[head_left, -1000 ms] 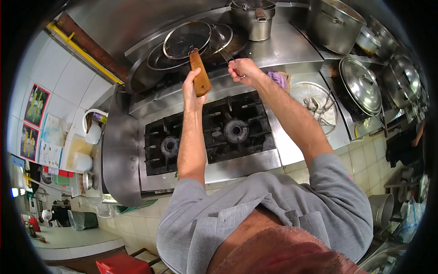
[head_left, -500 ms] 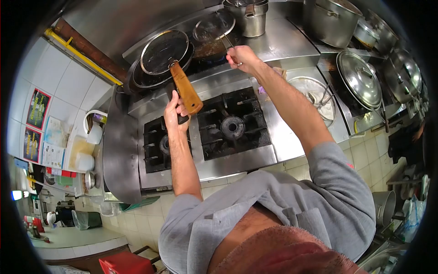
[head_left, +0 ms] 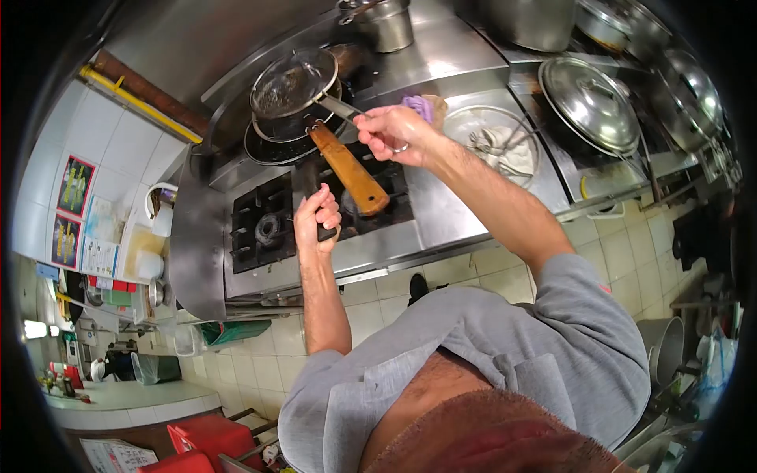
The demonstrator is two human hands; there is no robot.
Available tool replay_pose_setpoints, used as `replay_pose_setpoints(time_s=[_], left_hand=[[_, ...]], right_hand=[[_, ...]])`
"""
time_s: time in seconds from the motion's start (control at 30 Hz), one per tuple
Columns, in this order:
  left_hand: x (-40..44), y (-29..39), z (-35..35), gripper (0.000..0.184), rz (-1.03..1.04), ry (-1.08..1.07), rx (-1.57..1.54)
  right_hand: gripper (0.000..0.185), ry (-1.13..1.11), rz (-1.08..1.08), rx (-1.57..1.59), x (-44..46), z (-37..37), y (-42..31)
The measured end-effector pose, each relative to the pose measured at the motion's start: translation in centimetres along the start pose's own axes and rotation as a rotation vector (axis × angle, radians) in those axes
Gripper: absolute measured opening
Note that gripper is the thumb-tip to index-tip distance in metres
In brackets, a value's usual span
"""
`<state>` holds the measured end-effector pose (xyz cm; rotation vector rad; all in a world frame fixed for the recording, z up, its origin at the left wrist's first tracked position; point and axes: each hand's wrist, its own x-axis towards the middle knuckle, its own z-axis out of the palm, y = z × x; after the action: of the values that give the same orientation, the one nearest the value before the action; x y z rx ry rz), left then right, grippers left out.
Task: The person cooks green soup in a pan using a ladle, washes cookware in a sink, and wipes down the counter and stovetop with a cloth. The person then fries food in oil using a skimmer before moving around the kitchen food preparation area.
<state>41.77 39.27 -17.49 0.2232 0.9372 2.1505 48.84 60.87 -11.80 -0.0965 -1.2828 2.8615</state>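
Observation:
My left hand is closed around the dark handle of a black frying pan, held over the stove. On top of that pan rests a round utensil with a wooden handle; its bowl is mostly hidden, so I cannot tell its kind. My right hand grips the thin metal handle of a wire strainer. The strainer is above the stacked pan and utensil, covering much of them. Whether it touches them is unclear.
Beneath my hands are gas burners. A steel pot stands at the back. To the right are a round tray with a cloth, a purple cloth and a lidded pan. A yellow pipe runs along the wall.
My right hand has brought the strainer left, from over the back of the stove to above the frying pan. My left hand still holds the pan. The camera view has shifted.

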Motion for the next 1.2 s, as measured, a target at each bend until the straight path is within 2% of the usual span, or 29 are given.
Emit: replay_pose_setpoints(time_s=[0.07,0.27,0.3,0.33,0.37,0.4,0.43,0.53,0.6,0.7,0.73,0.77,0.8,0.83,0.87,0.9,0.93,0.97,1.0,1.03,1.1,1.2], left_hand=[[-1.0,-3.1,1.7,0.006,-0.052,0.006,0.054],[1.3,-10.2,5.5,0.008,-0.275,-0.210,-0.119],[2.5,-11.5,6.1,0.007,-0.314,-0.208,-0.137],[3.8,-12.6,6.7,0.006,-0.317,-0.232,-0.108],[5.5,-13.6,7.3,0.006,-0.310,-0.267,-0.085],[7.1,-14.6,7.7,0.005,-0.307,-0.301,-0.063],[8.9,-15.5,7.9,0.003,-0.318,-0.313,-0.062],[14.3,-17.3,9.3,0.002,-0.404,-0.399,-0.081],[18.2,-18.4,10.2,0.008,-0.416,-0.479,-0.033],[23.8,-20.4,12.0,0.017,-0.388,-0.429,0.059],[25.8,-21.2,12.3,0.010,-0.331,-0.418,0.129],[28.1,-22.4,12.4,0.009,-0.213,-0.304,0.343],[28.3,-22.9,12.7,0.017,-0.053,-0.359,0.499],[30.8,-22.6,13.1,0.019,-0.316,-0.400,0.495],[30.3,-22.9,14.7,0.020,-0.252,-0.218,0.650],[31.4,-23.1,14.9,0.022,-0.294,-0.340,0.622],[32.9,-23.6,14.2,0.023,-0.244,-0.467,0.607],[31.9,-23.7,15.2,0.025,-0.227,-0.338,0.664],[35.9,-25.1,14.3,0.026,-0.275,-0.366,0.646],[36.6,-25.5,14.4,0.028,-0.270,-0.247,0.709],[39.3,-26.9,13.7,0.027,-0.051,-0.209,0.848],[36.1,-28.0,16.3,0.023,0.409,-0.194,1.050]], right_hand=[[0.006,0.067,0.026,-0.007,-4.2,-0.8,-0.2],[0.006,0.292,0.034,-0.055,-11.8,-6.1,-0.6],[0.019,0.295,0.020,-0.110,-11.8,-8.0,-0.7],[0.019,0.321,0.003,-0.104,-12.3,-8.8,-1.4],[0.031,0.358,0.034,-0.171,-12.7,-9.5,-2.2],[0.043,0.397,0.068,-0.231,-13.3,-10.3,-2.9],[0.064,0.435,0.094,-0.364,-13.9,-11.7,-3.5],[0.069,0.628,-0.050,-0.456,-17.7,-13.7,-4.0],[0.068,0.752,-0.152,-0.366,-21.3,-15.5,-3.3],[0.056,0.963,-0.366,-0.197,-28.2,-17.0,-0.7],[0.049,1.033,-0.396,-0.173,-30.5,-17.2,0.7],[0.046,1.105,-0.419,-0.144,-32.6,-16.8,2.1],[0.043,1.191,-0.450,-0.111,-34.7,-16.0,3.8],[0.039,1.299,-0.456,-0.082,-36.7,-14.9,5.3],[0.039,1.425,-0.531,-0.029,-38.5,-14.2,7.2],[0.036,1.474,-0.568,0.016,-40.1,-13.8,9.5],[0.033,1.521,-0.604,0.057,-41.8,-13.0,12.0],[0.033,1.635,-0.667,0.104,-43.1,-11.8,14.6],[0.029,1.693,-0.706,0.173,-44.0,-10.7,17.0],[0.025,1.729,-0.736,0.230,-45.1,-9.5,19.2],[0.023,1.878,-0.744,0.277,-46.3,-7.4,23.3],[0.018,2.030,-0.720,0.373,-47.3,-4.2,26.7]])
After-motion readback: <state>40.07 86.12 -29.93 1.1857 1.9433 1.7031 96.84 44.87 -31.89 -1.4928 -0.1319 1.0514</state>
